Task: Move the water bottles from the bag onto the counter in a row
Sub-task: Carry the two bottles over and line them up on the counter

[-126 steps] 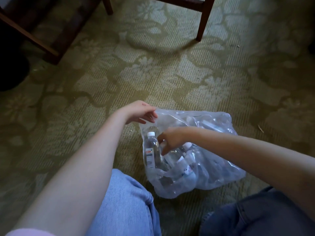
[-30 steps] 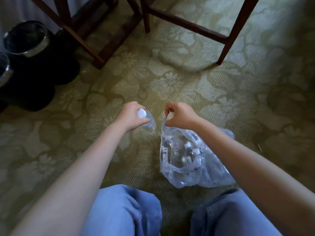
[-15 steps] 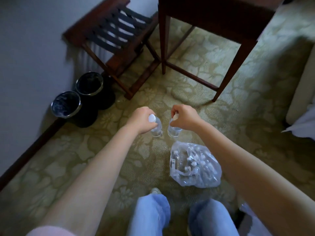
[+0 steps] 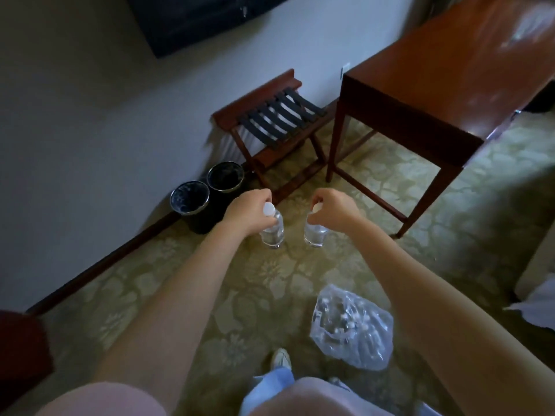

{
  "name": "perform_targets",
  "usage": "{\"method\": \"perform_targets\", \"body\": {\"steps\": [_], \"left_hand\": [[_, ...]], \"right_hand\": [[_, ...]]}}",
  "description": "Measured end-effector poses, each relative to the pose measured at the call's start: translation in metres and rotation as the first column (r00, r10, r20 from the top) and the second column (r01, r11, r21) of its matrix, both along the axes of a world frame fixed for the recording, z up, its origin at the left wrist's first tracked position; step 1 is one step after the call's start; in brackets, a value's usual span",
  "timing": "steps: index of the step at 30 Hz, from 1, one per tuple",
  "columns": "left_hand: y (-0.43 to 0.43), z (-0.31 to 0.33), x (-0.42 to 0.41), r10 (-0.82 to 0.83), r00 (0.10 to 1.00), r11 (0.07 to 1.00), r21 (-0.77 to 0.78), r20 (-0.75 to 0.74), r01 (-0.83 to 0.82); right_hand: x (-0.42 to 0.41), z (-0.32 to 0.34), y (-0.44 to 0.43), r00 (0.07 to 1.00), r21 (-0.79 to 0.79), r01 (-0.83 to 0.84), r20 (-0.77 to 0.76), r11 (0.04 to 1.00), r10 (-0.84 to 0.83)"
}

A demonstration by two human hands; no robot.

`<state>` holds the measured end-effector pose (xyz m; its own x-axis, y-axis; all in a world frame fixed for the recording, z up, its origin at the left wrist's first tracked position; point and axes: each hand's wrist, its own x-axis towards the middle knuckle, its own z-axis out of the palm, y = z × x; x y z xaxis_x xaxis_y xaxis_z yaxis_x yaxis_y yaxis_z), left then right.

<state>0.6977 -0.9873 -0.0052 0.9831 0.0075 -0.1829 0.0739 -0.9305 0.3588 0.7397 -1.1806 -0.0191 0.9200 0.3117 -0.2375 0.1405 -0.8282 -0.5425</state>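
My left hand (image 4: 246,213) grips a clear water bottle (image 4: 273,232) by its white-capped neck, and the bottle hangs upright in the air. A second clear water bottle (image 4: 314,234) hangs the same way from my right hand (image 4: 333,210), which holds it at the cap. Both bottles are side by side, high above the carpet. On the floor below lies the clear plastic bag (image 4: 353,328) with several more bottles inside. The brown wooden counter (image 4: 456,67) stands at the upper right, its top bare.
A wooden luggage rack (image 4: 276,115) with black straps stands against the wall, left of the counter. Two black waste bins (image 4: 207,196) sit by the wall. Patterned green carpet covers the floor. My shoe (image 4: 280,357) shows near the bag.
I have risen from a crouch, lifting one bottle in each hand out of the bag. The view has swung up to show the wall, rack and counter top.
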Motion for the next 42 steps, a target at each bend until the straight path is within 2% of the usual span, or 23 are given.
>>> {"method": "perform_targets", "body": {"steps": [8, 12, 17, 21, 25, 30, 33, 39, 42], "left_hand": [[0.026, 0.020, -0.100, 0.312, 0.949, 0.945, -0.091, -0.030, -0.314], [0.052, 0.027, -0.166, 0.526, 0.850, 0.836, -0.168, -0.029, -0.523], [0.098, 0.034, -0.262, 0.682, 0.730, 0.711, -0.205, -0.028, -0.672], [0.148, 0.031, -0.359, 0.773, 0.634, 0.617, -0.243, 0.014, -0.748], [0.195, 0.035, -0.453, 0.836, 0.548, 0.534, -0.289, 0.035, -0.795], [0.260, 0.029, -0.601, 0.943, 0.329, 0.328, -0.313, 0.051, -0.891], [0.297, 0.023, -0.664, 0.974, 0.222, 0.221, -0.314, 0.030, -0.923], [0.379, -0.003, -0.765, 1.000, 0.027, 0.024, -0.355, -0.002, -0.934], [0.433, -0.013, -0.802, 1.000, -0.005, 0.000, -0.331, 0.015, -0.944]], "right_hand": [[-0.046, 0.028, 0.043, 0.966, 0.081, -0.253, 0.071, 0.964, 0.247], [-0.090, 0.037, 0.089, 0.931, 0.112, -0.366, 0.044, 0.924, 0.364], [-0.163, 0.047, 0.163, 0.837, 0.119, -0.545, 0.026, 0.830, 0.546], [-0.241, 0.051, 0.234, 0.758, 0.101, -0.649, 0.005, 0.754, 0.652], [-0.318, 0.053, 0.303, 0.723, 0.139, -0.685, 0.005, 0.715, 0.691], [-0.450, 0.051, 0.404, 0.615, 0.224, -0.773, 0.033, 0.594, 0.788], [-0.507, 0.052, 0.457, 0.533, 0.267, -0.816, 0.008, 0.512, 0.846], [-0.604, 0.031, 0.572, 0.336, 0.248, -0.912, -0.009, 0.328, 0.942], [-0.644, 0.017, 0.639, 0.264, 0.253, -0.930, -0.050, 0.268, 0.963]]}}
